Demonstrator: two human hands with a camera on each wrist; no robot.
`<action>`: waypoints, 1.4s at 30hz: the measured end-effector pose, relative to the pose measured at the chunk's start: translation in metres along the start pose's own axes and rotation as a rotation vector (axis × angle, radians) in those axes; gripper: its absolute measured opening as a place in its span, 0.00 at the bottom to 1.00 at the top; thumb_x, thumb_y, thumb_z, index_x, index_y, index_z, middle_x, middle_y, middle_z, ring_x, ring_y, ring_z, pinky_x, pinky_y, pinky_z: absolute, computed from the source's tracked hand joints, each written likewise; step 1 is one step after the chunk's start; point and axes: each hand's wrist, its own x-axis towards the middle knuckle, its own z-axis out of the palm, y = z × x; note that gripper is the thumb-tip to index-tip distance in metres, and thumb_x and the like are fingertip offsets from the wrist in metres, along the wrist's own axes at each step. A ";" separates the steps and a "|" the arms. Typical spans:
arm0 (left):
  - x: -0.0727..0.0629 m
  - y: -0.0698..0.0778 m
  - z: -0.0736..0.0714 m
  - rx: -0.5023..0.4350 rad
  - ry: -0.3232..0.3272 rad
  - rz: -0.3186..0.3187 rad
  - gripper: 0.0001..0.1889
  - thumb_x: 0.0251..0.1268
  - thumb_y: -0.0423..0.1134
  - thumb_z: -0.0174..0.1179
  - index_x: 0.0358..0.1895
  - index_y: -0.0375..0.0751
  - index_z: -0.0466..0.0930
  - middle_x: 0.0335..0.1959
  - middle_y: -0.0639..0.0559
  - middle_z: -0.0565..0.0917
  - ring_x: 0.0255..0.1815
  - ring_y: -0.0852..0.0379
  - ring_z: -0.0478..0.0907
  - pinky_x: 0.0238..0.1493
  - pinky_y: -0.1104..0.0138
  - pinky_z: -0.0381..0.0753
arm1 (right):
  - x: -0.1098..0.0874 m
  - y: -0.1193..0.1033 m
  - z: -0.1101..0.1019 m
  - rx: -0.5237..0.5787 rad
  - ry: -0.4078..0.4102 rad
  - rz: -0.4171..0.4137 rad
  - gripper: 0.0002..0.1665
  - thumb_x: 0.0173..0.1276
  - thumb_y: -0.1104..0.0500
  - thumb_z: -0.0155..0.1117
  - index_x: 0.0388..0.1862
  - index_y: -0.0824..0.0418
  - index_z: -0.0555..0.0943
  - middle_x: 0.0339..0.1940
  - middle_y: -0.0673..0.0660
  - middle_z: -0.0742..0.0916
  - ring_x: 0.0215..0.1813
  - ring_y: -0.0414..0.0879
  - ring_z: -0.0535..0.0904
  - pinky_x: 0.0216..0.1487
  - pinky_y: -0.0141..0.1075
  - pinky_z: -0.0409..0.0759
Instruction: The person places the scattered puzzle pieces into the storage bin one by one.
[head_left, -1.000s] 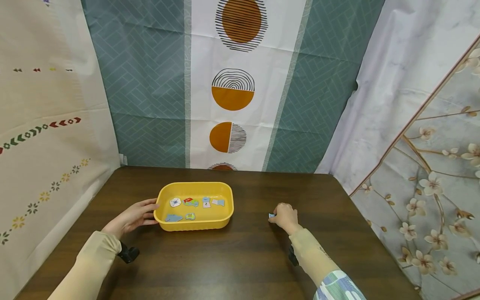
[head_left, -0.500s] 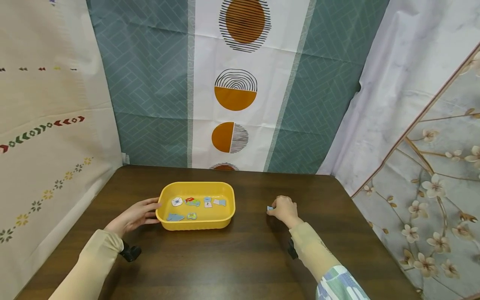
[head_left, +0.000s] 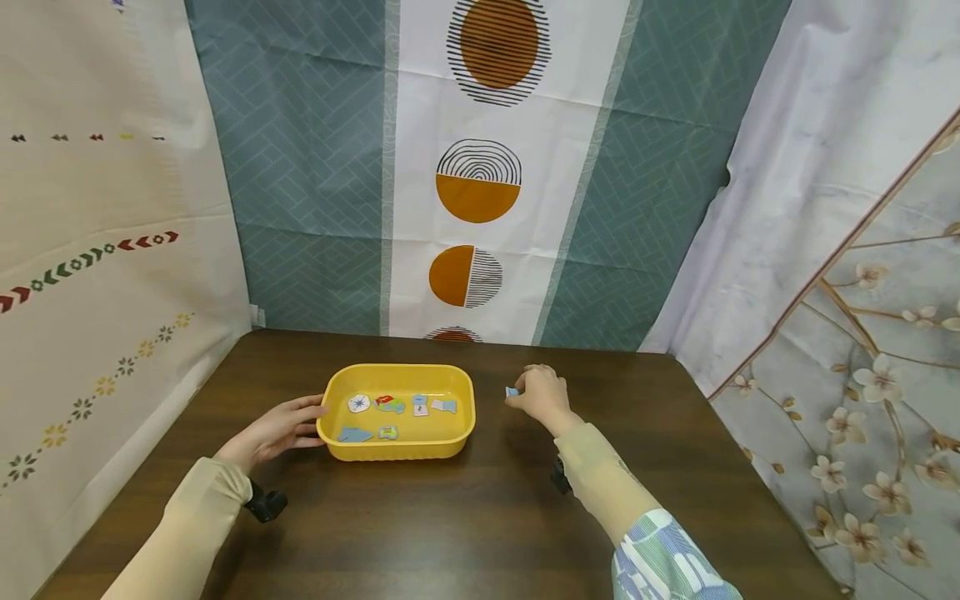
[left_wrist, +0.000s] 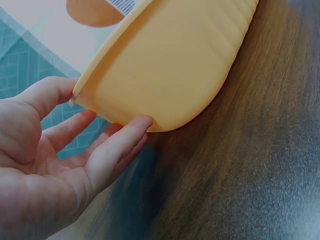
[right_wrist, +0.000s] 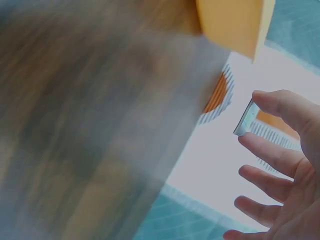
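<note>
My left hand (head_left: 282,429) rests against the left end of a yellow plastic tray (head_left: 405,450). In the left wrist view its fairly straight, spread fingers touch the tray's rim and outer wall. To the right of the tray, my right hand (head_left: 543,396) is raised over the table and pinches a small flat light-blue piece (right_wrist: 246,119) between thumb and index finger. The other fingers are spread and hold nothing. The piece has a thin dark edge; its printed face is mostly hidden. Inside the tray lie several small flat printed pieces, among them a white compass piece (head_left: 359,403) and a blue piece (head_left: 355,434).
The dark wooden table (head_left: 420,533) extends in front of the tray and to its right. A patterned curtain (head_left: 322,167) hangs along the table's back edge. Printed cloths (head_left: 112,400) stand close on the left and right sides.
My right hand has lifted off the table and moved left towards the tray, with the light-blue piece pinched. My left hand stays at the tray's end. The view has shifted slightly.
</note>
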 end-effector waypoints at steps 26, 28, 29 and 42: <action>-0.001 -0.001 -0.001 -0.011 0.017 0.006 0.38 0.77 0.43 0.49 0.76 0.25 0.39 0.73 0.23 0.55 0.51 0.56 0.80 0.53 0.58 0.84 | 0.021 -0.107 0.037 0.006 -0.095 -0.164 0.17 0.58 0.48 0.74 0.40 0.58 0.89 0.63 0.58 0.81 0.66 0.58 0.73 0.59 0.49 0.80; -0.001 -0.001 -0.001 -0.001 0.009 0.008 0.38 0.78 0.43 0.48 0.76 0.25 0.38 0.72 0.23 0.55 0.51 0.56 0.80 0.53 0.58 0.84 | 0.021 -0.112 0.043 -0.001 -0.107 -0.185 0.17 0.58 0.48 0.75 0.40 0.58 0.89 0.63 0.58 0.82 0.66 0.58 0.74 0.59 0.49 0.80; -0.001 0.000 -0.001 0.000 0.008 0.008 0.38 0.78 0.43 0.48 0.76 0.25 0.39 0.72 0.23 0.56 0.51 0.56 0.80 0.53 0.59 0.84 | 0.020 -0.114 0.045 -0.010 -0.111 -0.196 0.17 0.58 0.48 0.75 0.40 0.58 0.90 0.63 0.57 0.82 0.66 0.57 0.74 0.59 0.49 0.80; -0.001 0.000 0.000 -0.004 0.014 0.003 0.37 0.78 0.43 0.47 0.76 0.25 0.39 0.72 0.24 0.57 0.54 0.53 0.80 0.52 0.58 0.84 | 0.015 -0.123 0.070 -0.074 -0.147 -0.243 0.14 0.56 0.47 0.74 0.35 0.55 0.90 0.56 0.53 0.85 0.55 0.51 0.79 0.52 0.42 0.82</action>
